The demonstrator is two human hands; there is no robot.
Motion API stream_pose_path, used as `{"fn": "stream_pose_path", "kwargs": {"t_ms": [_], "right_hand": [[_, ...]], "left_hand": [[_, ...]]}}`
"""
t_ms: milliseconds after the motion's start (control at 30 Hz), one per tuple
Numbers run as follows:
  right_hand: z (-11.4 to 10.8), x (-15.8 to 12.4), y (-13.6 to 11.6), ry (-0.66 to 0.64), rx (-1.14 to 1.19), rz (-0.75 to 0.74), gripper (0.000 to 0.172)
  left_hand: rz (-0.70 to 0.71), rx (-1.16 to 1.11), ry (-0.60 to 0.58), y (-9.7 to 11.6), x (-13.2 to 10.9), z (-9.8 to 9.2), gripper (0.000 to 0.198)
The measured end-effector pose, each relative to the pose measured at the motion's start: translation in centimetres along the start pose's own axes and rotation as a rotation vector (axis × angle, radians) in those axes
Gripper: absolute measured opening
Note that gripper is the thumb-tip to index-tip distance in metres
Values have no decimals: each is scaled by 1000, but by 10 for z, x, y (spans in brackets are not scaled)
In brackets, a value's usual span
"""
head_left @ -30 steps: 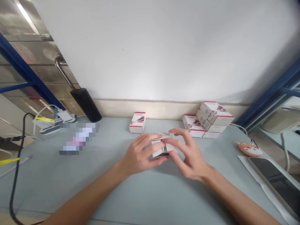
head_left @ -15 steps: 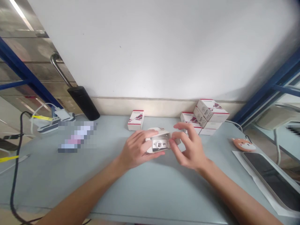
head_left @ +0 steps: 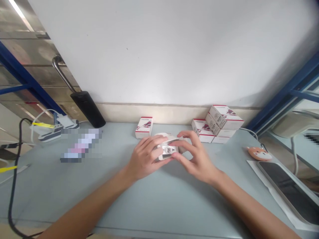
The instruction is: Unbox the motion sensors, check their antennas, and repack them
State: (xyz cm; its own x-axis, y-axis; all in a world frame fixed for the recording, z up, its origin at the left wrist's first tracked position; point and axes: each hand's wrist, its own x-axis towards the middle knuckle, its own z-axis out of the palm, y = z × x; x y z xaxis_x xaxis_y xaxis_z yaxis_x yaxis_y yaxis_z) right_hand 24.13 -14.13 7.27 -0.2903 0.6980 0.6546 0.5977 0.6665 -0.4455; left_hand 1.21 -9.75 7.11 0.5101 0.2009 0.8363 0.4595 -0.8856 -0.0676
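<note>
Left hand (head_left: pixel 146 159) clasps the left end of a small open white box (head_left: pixel 167 150). Right hand (head_left: pixel 195 158) pinches its right end, so the box sits between them. Fingers hide most of it, and the grey item inside is hard to make out. One closed box (head_left: pixel 144 127) stands behind-left of it, and a pile of about four boxes (head_left: pixel 219 123) behind-right. Far right, a dark screen (head_left: pixel 291 192) is cut off.

The small box (head_left: pixel 167 148) is white, the stacked boxes (head_left: pixel 219 124) white with red edges, the bench (head_left: pixel 159 199) pale grey-blue, and the frame (head_left: pixel 284 96) blue.
</note>
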Motion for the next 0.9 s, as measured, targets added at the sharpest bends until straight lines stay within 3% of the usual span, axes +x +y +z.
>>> {"fn": "stream_pose_path", "kwargs": {"t_ms": [167, 333, 467, 533, 700, 800, 900], "right_hand": [[6, -1, -7, 40, 144, 131, 12], [2, 3, -9, 129, 183, 49, 9], [-8, 10, 4, 361, -80, -97, 10], [-14, 11, 21, 434, -320, -53, 7], [-22, 6, 76, 299, -729, 313, 10], [-19, 0, 96, 207, -856, 411, 14], [-14, -3, 100, 173, -871, 448, 20]], "left_hand": [[-25, -5, -40, 5, 0, 0, 27], [-86, -19, -37, 4, 2, 1, 29], [-150, -33, -22, 0, 2, 1, 33], [-166, -39, -29, -1, 2, 1, 33], [-133, -46, -5, 1, 4, 0, 34], [-123, -47, -30, 2, 2, 0, 33], [-112, -46, -44, 3, 1, 1, 31]]}}
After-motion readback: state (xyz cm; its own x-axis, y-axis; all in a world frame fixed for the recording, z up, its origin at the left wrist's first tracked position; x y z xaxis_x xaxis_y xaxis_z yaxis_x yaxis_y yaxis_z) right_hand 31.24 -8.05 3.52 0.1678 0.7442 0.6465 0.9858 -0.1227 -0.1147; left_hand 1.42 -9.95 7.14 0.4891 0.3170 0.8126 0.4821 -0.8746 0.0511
